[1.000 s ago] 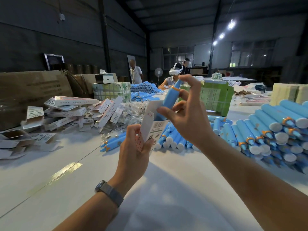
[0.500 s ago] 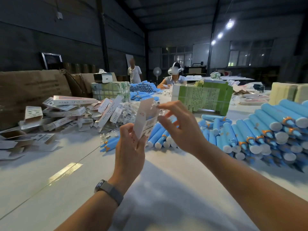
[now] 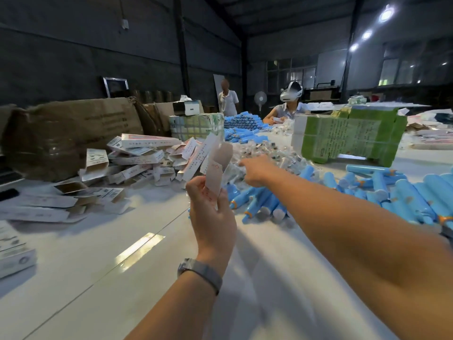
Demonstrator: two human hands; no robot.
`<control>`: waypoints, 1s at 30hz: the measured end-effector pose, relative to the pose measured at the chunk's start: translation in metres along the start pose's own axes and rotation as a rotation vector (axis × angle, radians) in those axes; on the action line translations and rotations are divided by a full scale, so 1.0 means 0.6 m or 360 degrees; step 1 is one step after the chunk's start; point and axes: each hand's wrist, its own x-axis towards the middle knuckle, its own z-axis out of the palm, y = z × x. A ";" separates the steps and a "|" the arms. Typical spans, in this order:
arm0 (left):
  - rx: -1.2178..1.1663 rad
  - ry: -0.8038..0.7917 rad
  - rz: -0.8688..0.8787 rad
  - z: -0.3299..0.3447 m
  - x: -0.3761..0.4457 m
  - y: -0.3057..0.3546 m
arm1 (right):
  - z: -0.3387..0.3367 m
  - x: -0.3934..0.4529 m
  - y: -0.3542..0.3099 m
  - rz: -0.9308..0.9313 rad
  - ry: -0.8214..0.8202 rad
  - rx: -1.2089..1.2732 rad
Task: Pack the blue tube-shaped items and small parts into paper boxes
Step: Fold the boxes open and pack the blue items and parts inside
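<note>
The left hand (image 3: 212,212) sits near the middle of the view, its fingers curled around the lower end of a paper box (image 3: 215,173) that stands upright, top flap blurred. The right hand (image 3: 255,168) reaches out at about one o'clock from the left, over a heap of small clear-wrapped parts (image 3: 274,153); its fingers point forward toward the heap, but blur hides whether they pinch anything. Blue tubes (image 3: 262,202) lie in a pile on the white table (image 3: 122,253) just beyond the left hand, and a bigger stack of them (image 3: 416,197) fills the three o'clock side. At ten o'clock lies a jumble of empty paper boxes (image 3: 142,158), with flattened ones (image 3: 49,207) toward nine o'clock. Behind them sits a large brown carton (image 3: 73,133). At one o'clock stands a green bundle (image 3: 350,136). At twelve o'clock, far off, a seated person wearing a white headset (image 3: 290,104) works beside another pile of blue tubes (image 3: 242,123), and another person (image 3: 228,99) stands behind.
</note>
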 end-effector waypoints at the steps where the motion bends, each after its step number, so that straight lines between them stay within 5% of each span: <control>1: -0.0015 0.0005 0.0001 -0.001 0.000 -0.002 | 0.009 0.018 -0.002 0.0021 -0.0101 -0.0088; 4: -0.0015 -0.0033 0.0065 0.002 0.000 -0.008 | 0.028 0.051 -0.005 0.0101 -0.0198 -0.0231; 7: 0.0028 -0.0083 0.0147 0.005 -0.001 -0.013 | 0.029 0.052 -0.007 0.0081 0.0199 -0.0268; 23: -0.0322 -0.0280 0.0157 0.016 -0.022 0.018 | -0.145 -0.314 -0.002 -0.0535 0.1484 0.1844; 30: -0.0226 -0.0413 0.0301 0.018 -0.051 0.034 | -0.144 -0.392 0.002 -0.0751 0.1630 0.1553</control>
